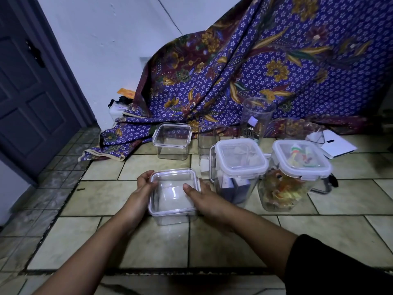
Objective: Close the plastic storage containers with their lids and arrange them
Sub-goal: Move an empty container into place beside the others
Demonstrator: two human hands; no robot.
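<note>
Clear plastic container (172, 217), square and apparently empty, stands on the tiled floor (148, 241) just below centre frame, directly between the two hands. Its lid (173, 182), transparent with a white rim, lies on top; whether the side clips are latched cannot be told.

Left hand (143, 189) grips the container's left edge. Its fingers curl round the far-left corner and the thumb lies on the lid. Right hand (205, 200) grips the right edge with the thumb pressed on the lid top, the fingers going down the right side and partly hidden.

Right of centre, two taller lidded containers stand side by side, close together. The packet container (240, 167) holds white and dark packets and stands just beside the right hand; the colourful container (297, 173) holds bright mixed items. Upper centre, well apart from the hands: an open container (172, 141) with no lid. A tall clear jar (257, 116) stands behind the packet container, against the purple batik cloth (255, 71) filling the upper right.
</note>
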